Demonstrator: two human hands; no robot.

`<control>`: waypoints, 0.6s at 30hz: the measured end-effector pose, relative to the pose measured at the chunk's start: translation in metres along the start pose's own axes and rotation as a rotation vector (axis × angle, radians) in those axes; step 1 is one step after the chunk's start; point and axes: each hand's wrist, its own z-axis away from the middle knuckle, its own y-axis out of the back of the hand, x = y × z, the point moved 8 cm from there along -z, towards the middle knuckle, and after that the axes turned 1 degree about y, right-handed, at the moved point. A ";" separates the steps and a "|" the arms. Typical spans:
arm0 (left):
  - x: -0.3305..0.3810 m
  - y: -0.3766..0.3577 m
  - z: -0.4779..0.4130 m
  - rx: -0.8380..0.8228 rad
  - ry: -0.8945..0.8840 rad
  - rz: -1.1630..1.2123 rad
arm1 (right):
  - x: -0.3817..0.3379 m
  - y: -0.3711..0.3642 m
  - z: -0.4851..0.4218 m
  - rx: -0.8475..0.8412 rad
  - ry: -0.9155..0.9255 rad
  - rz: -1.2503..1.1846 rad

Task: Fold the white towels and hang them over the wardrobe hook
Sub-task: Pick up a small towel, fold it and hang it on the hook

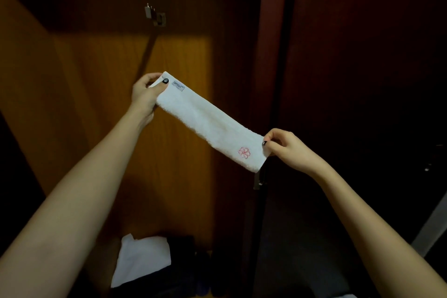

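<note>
Forearms (79, 201) out front, white towel (208, 121) folded into a narrow strip and stretched between both grips.
Left grip (145, 94) is clamped on the labelled end, thumb on top. Right grip (285, 146) pinches the flower-stitched end, lower down. Held taut, probably to keep the fold flat for draping. Wardrobe hook (156, 16) is above, well apart, bare: hang not yet done. Second white towel (141, 259) lies at the wardrobe bottom, likely next.

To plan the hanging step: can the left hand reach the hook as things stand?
Probably yes. The hook is above the left hand, with nothing between them. That hand pinches one end of the towel, so the towel would come along.
</note>
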 end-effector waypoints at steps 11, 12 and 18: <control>0.031 0.030 -0.005 0.058 -0.053 -0.015 | -0.057 0.049 -0.059 0.088 0.255 -0.061; 0.035 0.034 -0.008 0.041 -0.056 -0.015 | -0.066 0.051 -0.068 0.050 0.270 -0.077; 0.051 0.056 -0.042 -0.014 -0.109 0.027 | -0.094 0.050 -0.135 0.004 0.261 -0.050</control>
